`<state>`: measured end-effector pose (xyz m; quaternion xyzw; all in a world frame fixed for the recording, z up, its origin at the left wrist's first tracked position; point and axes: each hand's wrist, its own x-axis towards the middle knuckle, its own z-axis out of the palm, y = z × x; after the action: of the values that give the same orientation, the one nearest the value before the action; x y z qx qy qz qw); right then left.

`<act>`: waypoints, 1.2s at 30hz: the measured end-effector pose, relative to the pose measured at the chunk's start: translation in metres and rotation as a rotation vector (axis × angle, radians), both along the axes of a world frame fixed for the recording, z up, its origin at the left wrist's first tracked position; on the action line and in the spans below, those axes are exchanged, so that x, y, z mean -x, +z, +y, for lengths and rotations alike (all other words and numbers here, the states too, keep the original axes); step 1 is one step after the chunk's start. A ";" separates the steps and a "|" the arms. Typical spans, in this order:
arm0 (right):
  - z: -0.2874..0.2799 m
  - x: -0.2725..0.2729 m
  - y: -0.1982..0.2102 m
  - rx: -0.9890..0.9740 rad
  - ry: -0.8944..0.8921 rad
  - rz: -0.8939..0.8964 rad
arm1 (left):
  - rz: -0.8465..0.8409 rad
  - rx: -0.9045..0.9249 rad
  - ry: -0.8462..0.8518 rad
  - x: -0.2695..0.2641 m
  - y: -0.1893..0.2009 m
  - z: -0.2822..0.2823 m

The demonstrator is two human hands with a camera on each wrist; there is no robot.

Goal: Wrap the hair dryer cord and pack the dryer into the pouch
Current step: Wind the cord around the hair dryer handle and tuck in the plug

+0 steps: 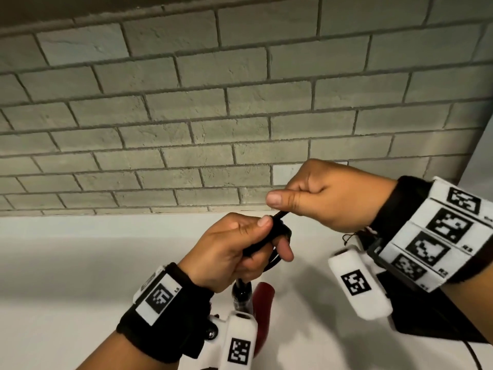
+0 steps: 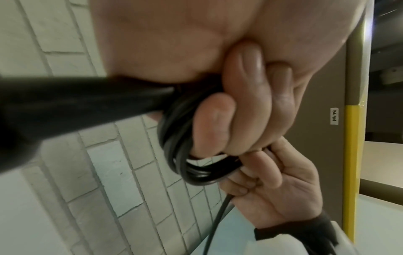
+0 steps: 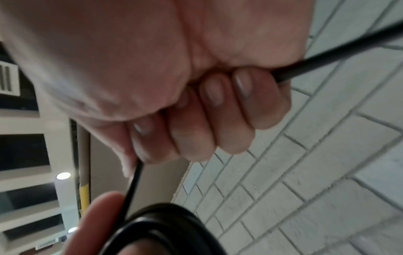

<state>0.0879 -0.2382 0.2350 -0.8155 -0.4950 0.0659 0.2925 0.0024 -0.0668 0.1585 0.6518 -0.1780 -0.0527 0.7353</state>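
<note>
— How far had the wrapping got?

— Several turns of cord were coiled in the left hand, its grip curled round the loops. The right hand pinched the free cord just right of them.

— And the packing?

— Not begun, I'd judge. The red dryer hung near, below the hands; a dark shape, perhaps the pouch, lay on the worktop at right.
</note>
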 end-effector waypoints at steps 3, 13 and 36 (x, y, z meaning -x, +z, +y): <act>0.004 -0.004 -0.003 -0.075 0.025 0.193 | -0.009 0.016 -0.008 0.002 0.004 0.002; 0.034 0.026 -0.039 -0.455 -0.185 0.450 | 0.073 0.305 -0.097 0.001 0.011 0.002; 0.021 0.014 -0.112 -0.197 -0.212 0.052 | -0.068 0.579 0.185 0.001 0.048 0.023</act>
<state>0.0735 -0.2168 0.1229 -0.8285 -0.4026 0.0067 0.3891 0.0018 -0.0443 0.2067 0.4301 -0.1501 0.0893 0.8857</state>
